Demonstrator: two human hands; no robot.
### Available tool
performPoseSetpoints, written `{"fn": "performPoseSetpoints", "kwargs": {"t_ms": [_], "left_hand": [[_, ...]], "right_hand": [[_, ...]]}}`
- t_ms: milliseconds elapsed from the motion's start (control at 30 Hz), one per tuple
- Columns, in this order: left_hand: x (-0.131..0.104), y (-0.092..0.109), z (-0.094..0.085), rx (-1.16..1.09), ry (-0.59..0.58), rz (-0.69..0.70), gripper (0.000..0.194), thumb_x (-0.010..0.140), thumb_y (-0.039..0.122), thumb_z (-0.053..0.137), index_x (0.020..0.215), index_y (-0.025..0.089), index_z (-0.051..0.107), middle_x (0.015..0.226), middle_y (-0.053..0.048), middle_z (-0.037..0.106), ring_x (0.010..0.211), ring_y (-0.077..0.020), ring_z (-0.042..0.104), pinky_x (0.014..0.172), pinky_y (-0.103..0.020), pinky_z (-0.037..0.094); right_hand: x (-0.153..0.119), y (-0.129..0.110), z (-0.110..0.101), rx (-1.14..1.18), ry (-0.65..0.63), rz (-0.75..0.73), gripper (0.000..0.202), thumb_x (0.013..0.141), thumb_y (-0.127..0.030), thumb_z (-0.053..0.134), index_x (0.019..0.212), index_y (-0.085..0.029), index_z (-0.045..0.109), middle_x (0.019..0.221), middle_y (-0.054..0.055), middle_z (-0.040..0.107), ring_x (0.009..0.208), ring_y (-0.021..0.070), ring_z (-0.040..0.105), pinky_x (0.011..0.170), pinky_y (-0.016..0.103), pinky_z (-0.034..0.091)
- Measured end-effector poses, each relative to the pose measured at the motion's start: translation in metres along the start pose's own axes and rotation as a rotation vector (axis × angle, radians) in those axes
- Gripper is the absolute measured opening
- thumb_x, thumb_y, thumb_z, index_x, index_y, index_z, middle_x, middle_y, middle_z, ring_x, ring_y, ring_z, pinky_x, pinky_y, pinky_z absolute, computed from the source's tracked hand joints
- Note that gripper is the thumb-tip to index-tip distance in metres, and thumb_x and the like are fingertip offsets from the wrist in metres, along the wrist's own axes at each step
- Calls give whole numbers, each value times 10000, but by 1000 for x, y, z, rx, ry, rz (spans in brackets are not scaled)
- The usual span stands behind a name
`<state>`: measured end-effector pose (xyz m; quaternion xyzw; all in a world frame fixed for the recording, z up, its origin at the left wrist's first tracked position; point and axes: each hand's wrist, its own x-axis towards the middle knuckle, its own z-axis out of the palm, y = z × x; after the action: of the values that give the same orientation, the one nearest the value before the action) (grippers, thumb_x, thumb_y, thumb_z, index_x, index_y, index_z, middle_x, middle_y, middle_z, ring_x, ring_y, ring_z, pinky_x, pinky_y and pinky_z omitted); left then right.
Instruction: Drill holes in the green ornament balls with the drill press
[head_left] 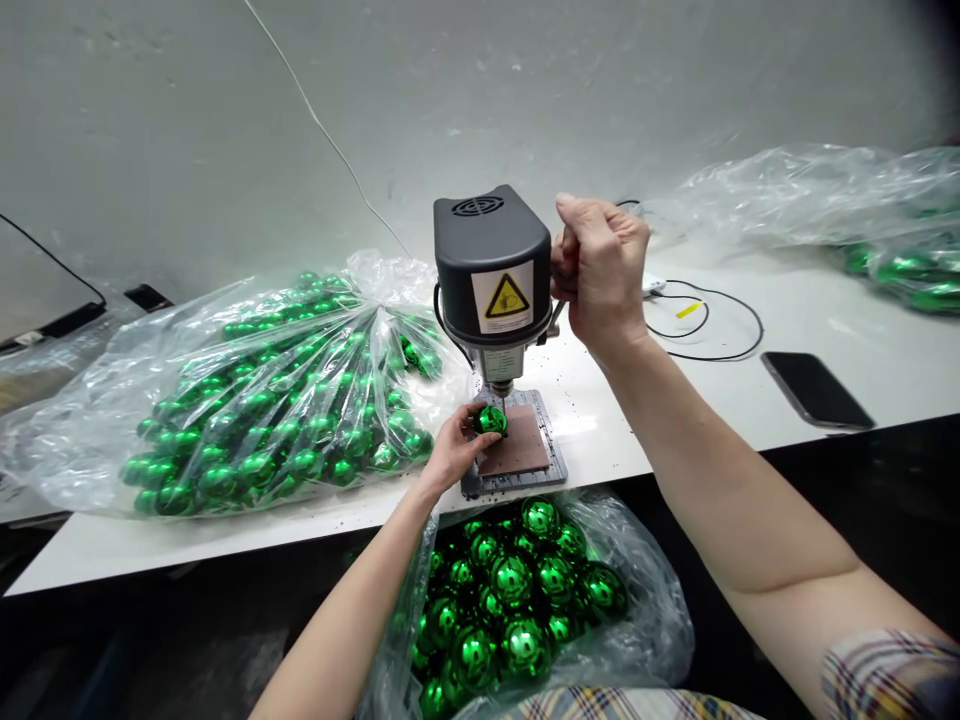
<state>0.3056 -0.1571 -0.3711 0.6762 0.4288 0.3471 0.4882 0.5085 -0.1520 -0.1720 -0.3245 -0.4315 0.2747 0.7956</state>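
Observation:
A dark grey bench drill with a yellow warning label stands on the white table. My left hand pinches a shiny green ball beside the thin drill bit, above a brown board on the drill's grey base. Whether the bit touches the ball is hard to tell. My right hand is closed at the drill's right side, wrapped round its lever, which is mostly hidden by the fingers.
A clear bag of green balls lies on the table at left. An open bag of green balls sits below the front edge. At right are a phone, a black cable and another bag.

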Motion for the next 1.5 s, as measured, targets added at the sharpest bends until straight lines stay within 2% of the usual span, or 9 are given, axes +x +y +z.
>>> {"fn": "performPoseSetpoints", "kwargs": {"t_ms": [133,333,567,700,833,1033,1233,1400,1500], "left_hand": [[0,-3,10,74,13,77,570,729,272,799,1254,165,605,1111,-93,705,954,-225,659,871,-374,531],[-6,-9,26,145,66,271,489,719,225,809,1169,197,619,1171,-95,660,1110,-268,619,976,-416,496],[-6,-11,33,26,57,218,505,723,237,814,1180,181,608,1167,-102,664,1112,-264,626,1004,-423,488],[-7,-13,31,8,49,208,537,721,253,828,1208,182,615,1192,-105,669,1130,-268,630,1019,-427,487],[-7,-17,30,35,56,233,552,733,270,830,1238,194,619,1218,-108,667,1163,-280,626,1042,-448,482],[-8,-24,34,39,94,232,575,736,294,836,1248,208,590,1193,-97,672,1117,-263,646,1012,-444,505],[-12,-19,38,-26,132,167,514,716,289,843,1133,203,555,1090,-74,682,1028,-237,667,958,-416,531],[-13,-17,38,-54,137,170,498,718,279,838,1126,200,564,1098,-78,674,1042,-241,659,964,-422,527],[-13,-18,38,-67,135,161,511,708,273,842,1129,201,561,1110,-80,676,1050,-242,660,973,-428,524]], "right_hand": [[-4,-5,1,3,-5,27,565,791,-587,701,515,-224,366,437,-70,317,349,41,242,332,240,146],[-5,-5,1,22,4,28,559,803,-568,696,504,-218,379,434,-71,331,347,36,243,328,231,142],[-12,-7,-2,-12,-32,-43,555,871,-507,653,502,-219,354,433,-63,317,341,43,247,336,255,149],[-27,-11,-6,12,-45,-133,574,874,-465,670,469,-218,348,411,-56,326,340,56,276,344,273,160],[-47,-10,-13,-18,-34,-212,595,891,-455,663,444,-209,357,401,-50,327,354,62,300,385,284,236],[-73,4,-28,28,-49,-327,548,923,-303,627,446,-189,382,406,-53,324,362,58,310,414,293,212],[-83,28,-47,-1,-196,-564,494,923,-151,558,486,-166,328,428,-49,343,390,51,311,440,285,229],[-90,46,-60,-29,-272,-684,472,878,-104,574,516,-176,280,447,-58,287,415,56,271,452,285,247],[-90,38,-52,-33,-235,-663,508,883,-137,597,484,-180,285,429,-59,288,391,55,273,441,291,248]]}}
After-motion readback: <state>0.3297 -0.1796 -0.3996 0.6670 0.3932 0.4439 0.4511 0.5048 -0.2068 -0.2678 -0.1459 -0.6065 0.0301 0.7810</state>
